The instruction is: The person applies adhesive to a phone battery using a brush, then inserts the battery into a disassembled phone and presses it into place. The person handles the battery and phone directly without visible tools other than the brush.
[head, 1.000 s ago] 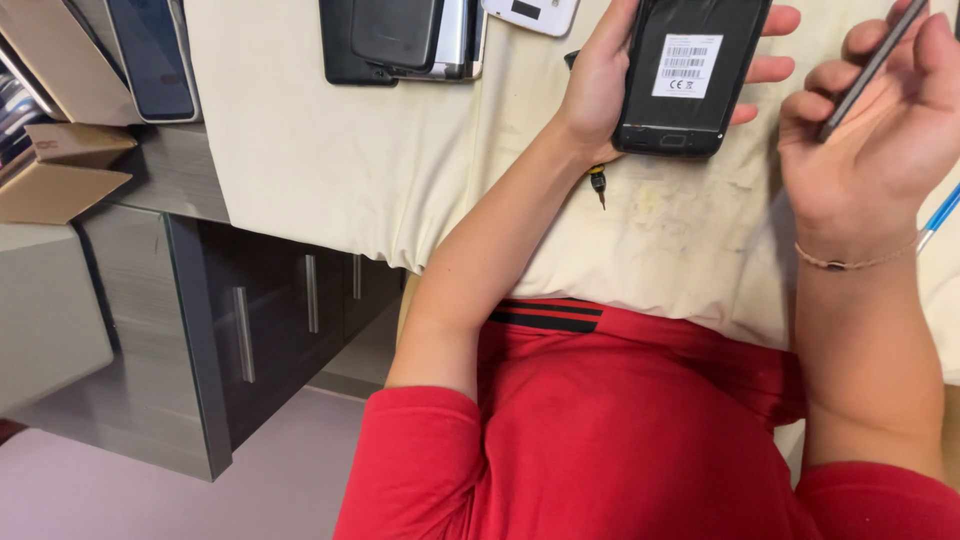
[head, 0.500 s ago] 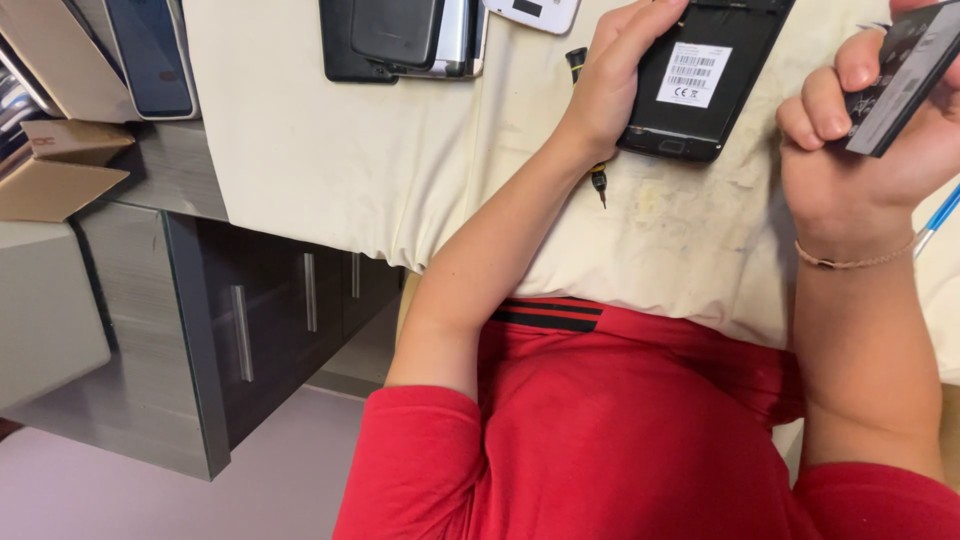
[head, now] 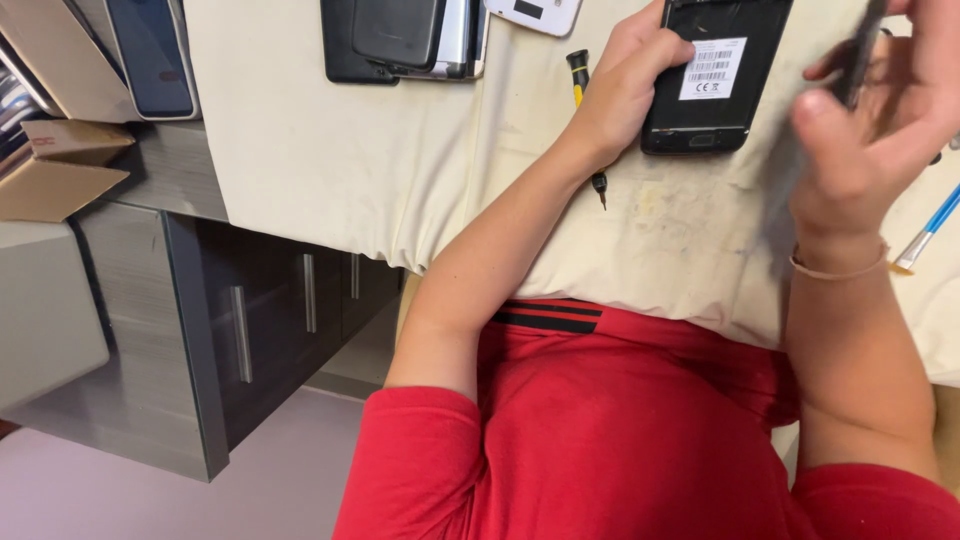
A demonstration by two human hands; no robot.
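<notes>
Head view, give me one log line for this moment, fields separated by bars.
left hand holds opened black phone on cream cloth | right hand pinches thin dark cover | screwdriver under left hand

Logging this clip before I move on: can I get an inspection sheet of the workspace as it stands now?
Surface: stained cream cloth over a grey desk.
Job's things: opened black phone with white label; thin dark flat part.
Clutter: yellow-handled screwdriver; stacked dark phones; blue-handled brush; cardboard box.
Hands: left hand holds the phone; right hand grips the flat part.
Cables: nothing seen.
Surroundings: grey drawers.
</notes>
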